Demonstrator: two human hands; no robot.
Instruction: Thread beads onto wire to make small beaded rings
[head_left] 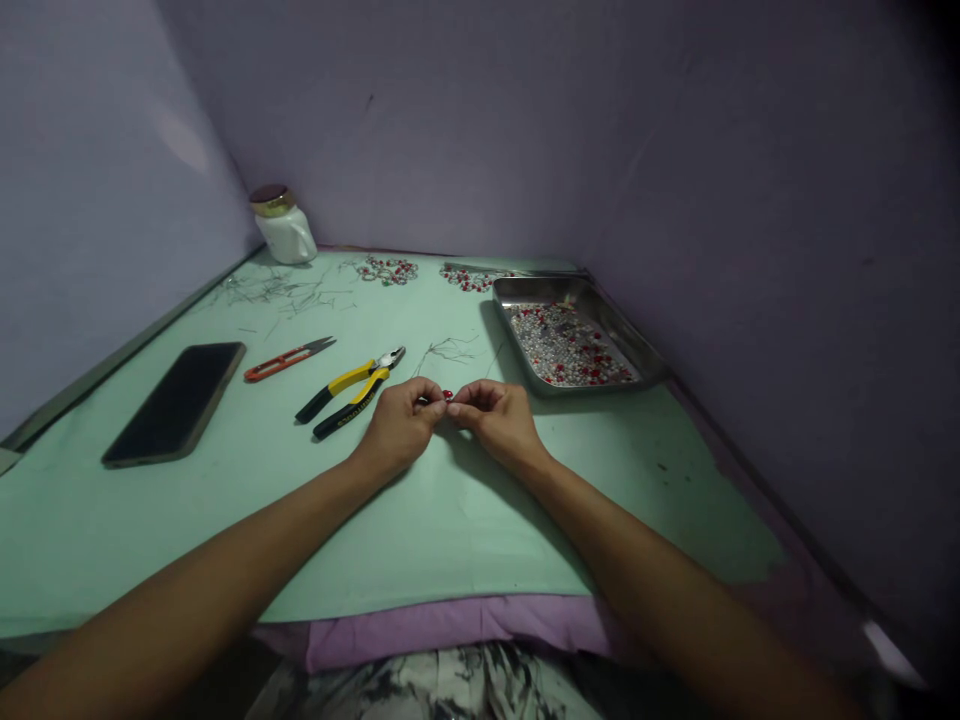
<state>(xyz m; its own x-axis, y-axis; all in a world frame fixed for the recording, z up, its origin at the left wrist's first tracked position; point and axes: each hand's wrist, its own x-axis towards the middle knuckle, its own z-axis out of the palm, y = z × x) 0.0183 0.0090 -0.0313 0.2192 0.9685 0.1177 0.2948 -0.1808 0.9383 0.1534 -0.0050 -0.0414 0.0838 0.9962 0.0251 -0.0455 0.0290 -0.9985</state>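
Observation:
A small red bead piece (448, 395) shows between my fingertips over the middle of the green tabletop. My left hand (403, 420) pinches it from the left, thumb and fingers pressed together. From the right, my right hand (501, 418) closes its thumb and forefinger on the same small piece. The fingertips of both hands nearly meet, and they hide most of what is held. Just beyond the hands lie thin wires (448, 350). Pliers with yellow and black handles (349, 392) rest beside my left hand.
A metal tray (652, 362) of red and pale beads stands at the right. Left are orange-handled snips (289, 360) and a dark phone (176, 403). Farther back are a white jar (286, 235), loose wires (274, 288) and two beaded clusters (388, 270). Walls enclose the table's back and sides.

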